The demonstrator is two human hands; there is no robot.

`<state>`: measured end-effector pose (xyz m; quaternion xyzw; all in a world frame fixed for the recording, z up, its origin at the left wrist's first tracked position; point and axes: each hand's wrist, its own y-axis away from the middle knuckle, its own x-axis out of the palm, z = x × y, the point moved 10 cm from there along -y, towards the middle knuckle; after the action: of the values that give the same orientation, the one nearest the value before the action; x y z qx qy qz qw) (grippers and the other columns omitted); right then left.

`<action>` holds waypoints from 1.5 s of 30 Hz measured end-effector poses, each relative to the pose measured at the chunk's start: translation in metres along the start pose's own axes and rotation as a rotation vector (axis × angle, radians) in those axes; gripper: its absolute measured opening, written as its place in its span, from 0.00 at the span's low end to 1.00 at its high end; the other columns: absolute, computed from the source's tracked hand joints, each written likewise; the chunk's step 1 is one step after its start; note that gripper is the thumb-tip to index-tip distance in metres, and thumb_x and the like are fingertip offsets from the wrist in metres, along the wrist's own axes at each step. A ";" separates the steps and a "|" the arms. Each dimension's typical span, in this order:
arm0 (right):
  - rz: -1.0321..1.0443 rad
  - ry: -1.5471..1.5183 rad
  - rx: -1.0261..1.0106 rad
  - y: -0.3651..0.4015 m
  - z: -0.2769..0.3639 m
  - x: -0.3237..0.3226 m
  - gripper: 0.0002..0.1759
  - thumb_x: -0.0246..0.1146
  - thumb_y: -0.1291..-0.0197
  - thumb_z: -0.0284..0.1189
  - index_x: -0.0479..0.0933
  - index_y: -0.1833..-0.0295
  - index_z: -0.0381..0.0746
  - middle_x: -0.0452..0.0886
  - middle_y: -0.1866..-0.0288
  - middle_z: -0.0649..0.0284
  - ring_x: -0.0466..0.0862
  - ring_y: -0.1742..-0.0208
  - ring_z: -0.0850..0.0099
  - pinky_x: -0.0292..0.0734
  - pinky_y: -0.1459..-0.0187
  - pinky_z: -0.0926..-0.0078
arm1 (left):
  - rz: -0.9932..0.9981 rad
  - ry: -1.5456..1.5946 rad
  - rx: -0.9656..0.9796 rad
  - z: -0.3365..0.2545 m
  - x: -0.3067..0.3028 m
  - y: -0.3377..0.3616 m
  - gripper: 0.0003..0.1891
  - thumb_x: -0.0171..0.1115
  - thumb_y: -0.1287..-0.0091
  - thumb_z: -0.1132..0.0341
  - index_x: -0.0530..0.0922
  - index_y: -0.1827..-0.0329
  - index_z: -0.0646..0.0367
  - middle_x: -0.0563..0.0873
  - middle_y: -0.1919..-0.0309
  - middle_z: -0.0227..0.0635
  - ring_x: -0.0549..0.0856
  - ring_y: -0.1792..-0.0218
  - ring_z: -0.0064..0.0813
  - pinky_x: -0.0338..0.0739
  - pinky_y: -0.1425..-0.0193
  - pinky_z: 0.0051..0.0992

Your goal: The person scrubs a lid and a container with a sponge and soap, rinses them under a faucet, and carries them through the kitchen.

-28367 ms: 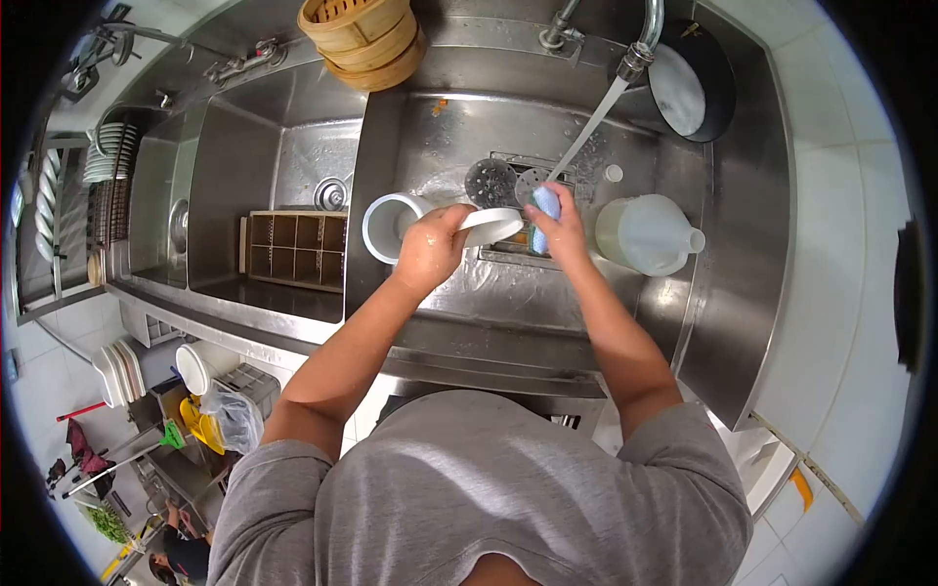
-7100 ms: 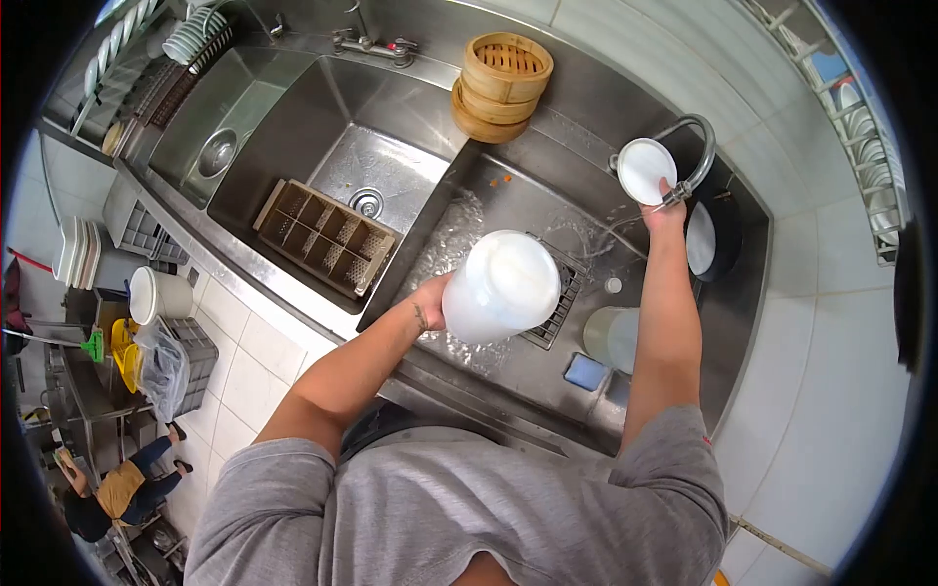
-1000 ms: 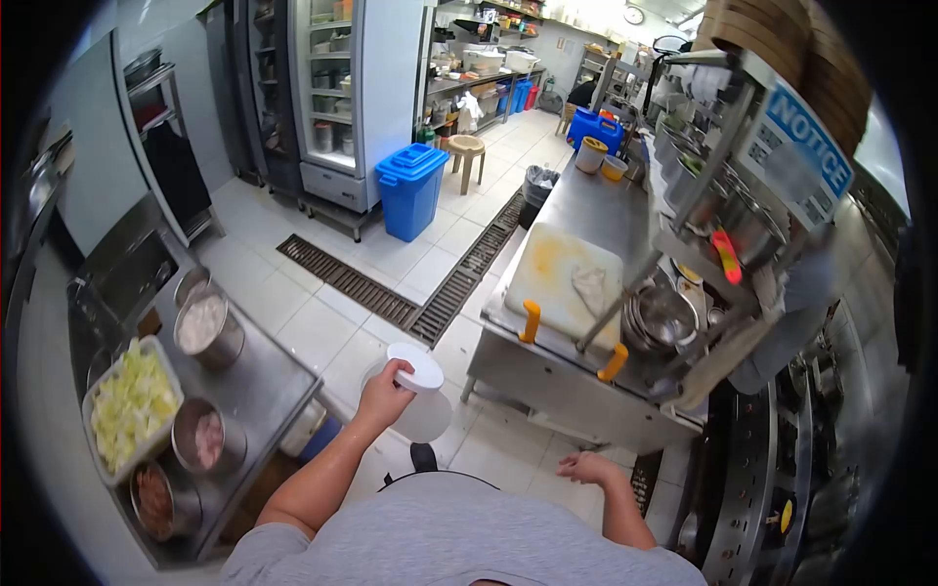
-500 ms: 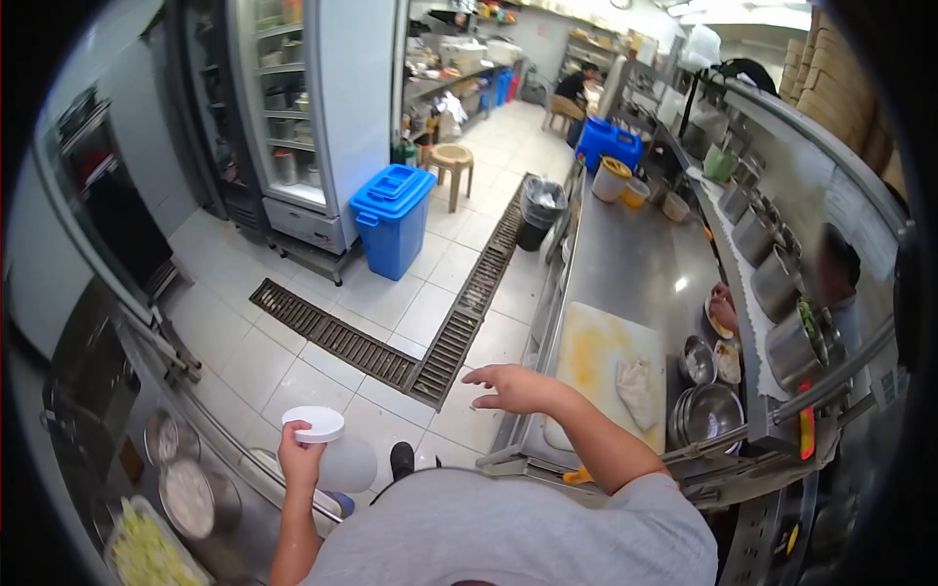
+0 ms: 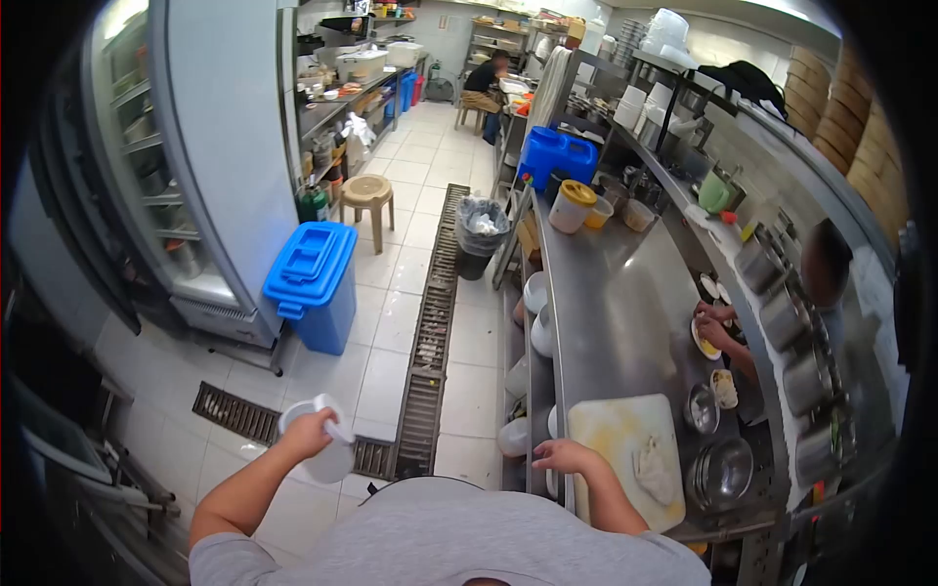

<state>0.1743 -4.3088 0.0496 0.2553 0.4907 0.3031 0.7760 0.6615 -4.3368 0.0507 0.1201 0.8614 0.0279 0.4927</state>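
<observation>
A white lidded plastic tub (image 5: 328,459) hangs over the floor at the lower left, with my left hand (image 5: 311,436) closed on its rim and lid. My right hand (image 5: 567,456) is held out, fingers apart and holding nothing, beside the left edge of the white cutting board (image 5: 598,430). A pale, crumpled piece of food or cloth (image 5: 657,473) lies on that board; I cannot tell which. Right of the board are stacked metal bowls (image 5: 725,474) and a smaller bowl (image 5: 701,410).
The steel counter (image 5: 616,322) runs ahead, with white containers (image 5: 543,332) below it. A co-worker's hands (image 5: 713,327) are over a plate across the counter. A blue bin (image 5: 322,293), stool (image 5: 367,191) and trash can (image 5: 479,234) stand ahead. Someone sits at the back (image 5: 484,83).
The view has turned right and moved along the counter. My left hand has lifted the tub and swung it forward, its lid now tilted. My right hand remains empty near the counter.
</observation>
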 end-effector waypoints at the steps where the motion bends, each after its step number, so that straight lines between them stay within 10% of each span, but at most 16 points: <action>1: -0.016 0.005 0.003 -0.025 0.009 -0.032 0.32 0.66 0.45 0.46 0.73 0.39 0.39 0.80 0.44 0.52 0.79 0.43 0.57 0.73 0.43 0.66 | -0.013 -0.025 -0.070 0.019 -0.010 -0.028 0.15 0.64 0.48 0.69 0.75 0.56 0.50 0.84 0.73 0.45 0.84 0.67 0.50 0.76 0.61 0.44; 13: -0.431 -0.164 -0.631 -0.227 0.340 -0.376 0.22 0.64 0.40 0.34 0.74 0.43 0.36 0.82 0.53 0.55 0.81 0.53 0.63 0.76 0.51 0.69 | -0.508 0.218 -0.646 0.205 -0.098 -0.168 0.14 0.67 0.51 0.70 0.76 0.61 0.52 0.83 0.73 0.44 0.84 0.68 0.46 0.75 0.63 0.38; 18: -0.616 -0.318 -0.123 -0.473 0.156 -0.347 0.19 0.60 0.41 0.36 0.77 0.46 0.39 0.83 0.53 0.53 0.82 0.52 0.63 0.76 0.50 0.66 | -0.552 0.343 -0.280 0.197 -0.144 -0.387 0.16 0.68 0.51 0.68 0.75 0.59 0.54 0.84 0.72 0.45 0.84 0.66 0.47 0.76 0.61 0.38; 20: 0.145 0.192 0.288 -0.568 -0.074 -0.147 0.14 0.61 0.44 0.34 0.83 0.55 0.40 0.82 0.52 0.52 0.82 0.51 0.59 0.75 0.47 0.60 | -0.343 0.324 -0.189 0.134 -0.191 -0.527 0.14 0.62 0.48 0.70 0.75 0.57 0.53 0.82 0.76 0.45 0.84 0.68 0.47 0.76 0.63 0.39; 22: 0.262 0.122 0.355 -0.462 -0.047 -0.126 0.19 0.65 0.53 0.32 0.82 0.52 0.40 0.80 0.47 0.53 0.78 0.43 0.55 0.73 0.44 0.57 | -0.362 0.283 -0.006 0.097 -0.223 -0.611 0.14 0.62 0.47 0.70 0.75 0.57 0.52 0.82 0.76 0.46 0.84 0.69 0.45 0.75 0.65 0.37; 28: 0.117 -0.176 0.417 -0.496 -0.067 -0.157 0.16 0.63 0.53 0.31 0.83 0.56 0.39 0.82 0.53 0.51 0.81 0.48 0.56 0.74 0.47 0.57 | -0.350 0.450 0.137 0.055 -0.284 -0.806 0.13 0.64 0.45 0.69 0.75 0.57 0.54 0.81 0.77 0.42 0.82 0.73 0.36 0.74 0.67 0.31; 33: -0.192 0.001 -0.031 -0.703 -0.039 -0.325 0.14 0.63 0.53 0.30 0.83 0.59 0.38 0.83 0.58 0.50 0.82 0.52 0.56 0.75 0.49 0.57 | -0.377 0.505 0.014 0.091 -0.300 -0.925 0.13 0.65 0.47 0.71 0.75 0.58 0.54 0.80 0.78 0.37 0.81 0.74 0.28 0.73 0.68 0.28; 35: -0.356 0.125 0.209 -0.822 0.031 -0.505 0.14 0.57 0.47 0.34 0.82 0.66 0.35 0.82 0.59 0.48 0.83 0.58 0.53 0.77 0.57 0.55 | -0.341 0.514 -0.034 0.127 -0.306 -0.958 0.13 0.66 0.47 0.70 0.75 0.59 0.54 0.81 0.76 0.36 0.81 0.72 0.28 0.74 0.67 0.28; 40: -0.687 -0.362 -0.171 -0.934 0.258 -0.835 0.20 0.61 0.43 0.37 0.78 0.48 0.38 0.83 0.52 0.53 0.82 0.50 0.61 0.76 0.49 0.68 | -0.496 0.528 -0.265 0.234 -0.338 -1.022 0.13 0.66 0.48 0.73 0.74 0.60 0.56 0.82 0.70 0.40 0.84 0.66 0.30 0.76 0.61 0.28; 45: -0.565 -0.548 -0.293 -1.018 0.302 -0.892 0.18 0.63 0.44 0.36 0.78 0.51 0.37 0.83 0.57 0.53 0.83 0.56 0.61 0.77 0.54 0.64 | -0.484 0.364 -0.324 0.296 -0.334 -1.155 0.14 0.68 0.49 0.71 0.74 0.61 0.55 0.83 0.71 0.44 0.84 0.65 0.41 0.76 0.60 0.34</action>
<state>0.3766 -5.6803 0.0024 0.0690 0.2687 0.0658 0.9585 0.8695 -5.5558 -0.0122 -0.1743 0.9232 0.0676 0.3358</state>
